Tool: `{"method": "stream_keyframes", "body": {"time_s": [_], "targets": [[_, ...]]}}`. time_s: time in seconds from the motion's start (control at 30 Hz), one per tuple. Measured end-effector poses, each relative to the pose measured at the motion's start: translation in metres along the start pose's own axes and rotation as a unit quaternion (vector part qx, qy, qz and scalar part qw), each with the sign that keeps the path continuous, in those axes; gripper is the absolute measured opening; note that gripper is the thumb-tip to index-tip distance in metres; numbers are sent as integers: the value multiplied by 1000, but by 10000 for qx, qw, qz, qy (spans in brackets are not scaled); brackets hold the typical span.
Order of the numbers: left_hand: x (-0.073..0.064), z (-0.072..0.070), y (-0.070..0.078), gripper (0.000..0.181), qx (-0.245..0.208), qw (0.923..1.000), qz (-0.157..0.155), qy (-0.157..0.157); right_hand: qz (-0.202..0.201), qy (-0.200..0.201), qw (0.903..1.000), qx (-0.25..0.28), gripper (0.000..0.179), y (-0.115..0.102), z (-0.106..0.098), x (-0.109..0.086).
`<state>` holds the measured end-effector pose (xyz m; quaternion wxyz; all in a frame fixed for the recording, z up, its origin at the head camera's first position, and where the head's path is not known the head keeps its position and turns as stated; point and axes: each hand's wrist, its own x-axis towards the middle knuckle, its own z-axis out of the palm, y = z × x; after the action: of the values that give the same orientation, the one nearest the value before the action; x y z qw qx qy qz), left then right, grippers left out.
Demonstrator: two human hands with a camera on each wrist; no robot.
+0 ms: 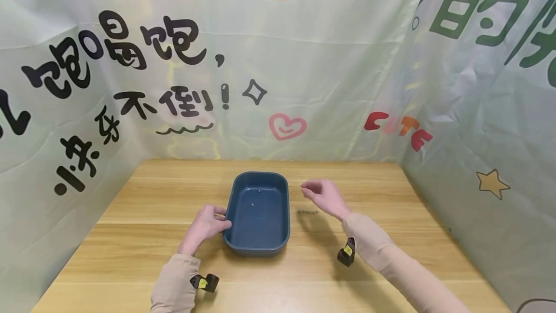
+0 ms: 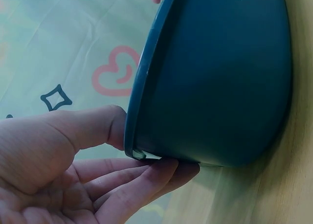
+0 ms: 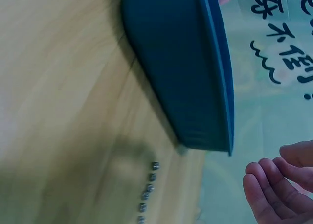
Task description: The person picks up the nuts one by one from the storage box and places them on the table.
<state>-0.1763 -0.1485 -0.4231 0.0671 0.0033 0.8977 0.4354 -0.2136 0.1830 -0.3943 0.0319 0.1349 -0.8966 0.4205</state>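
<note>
A deep blue plastic tray (image 1: 259,250) stands on the wooden table. My left hand (image 1: 207,226) grips its left side, the thumb over the rim and the fingers against the outer wall (image 2: 215,77). Two tiny shiny pieces lie on the tray floor. Right of the tray, a short row of small shiny metal pieces (image 3: 145,195), like nuts or beads, runs along the tabletop. My right hand (image 1: 323,197) hovers above and behind that row, its fingers bent with thumb and index tips close together. I cannot tell whether a small piece is between them.
The wooden table (image 1: 165,192) extends around the tray on all sides. A printed cloth (image 1: 339,76) with lettering and drawings hangs behind the table and along both sides. A small black camera (image 1: 346,252) sits on each wrist, over beige sleeves.
</note>
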Motion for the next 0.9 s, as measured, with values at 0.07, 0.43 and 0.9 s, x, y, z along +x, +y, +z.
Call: {"method": "stream_keyframes", "body": {"time_s": [0.07,0.43,0.9], "targets": [[0,0,0,45,1,10000,-6,8,-66,-114,9999,-89,25,-6,-1,3],[-1,0,2,44,-33,10000,-41,-10,-449,-731,9938,-712,26,-38,3,25],[-1,0,1,43,-71,10000,-4,16,-680,-1282,9809,-1299,24,-63,21,51]]}}
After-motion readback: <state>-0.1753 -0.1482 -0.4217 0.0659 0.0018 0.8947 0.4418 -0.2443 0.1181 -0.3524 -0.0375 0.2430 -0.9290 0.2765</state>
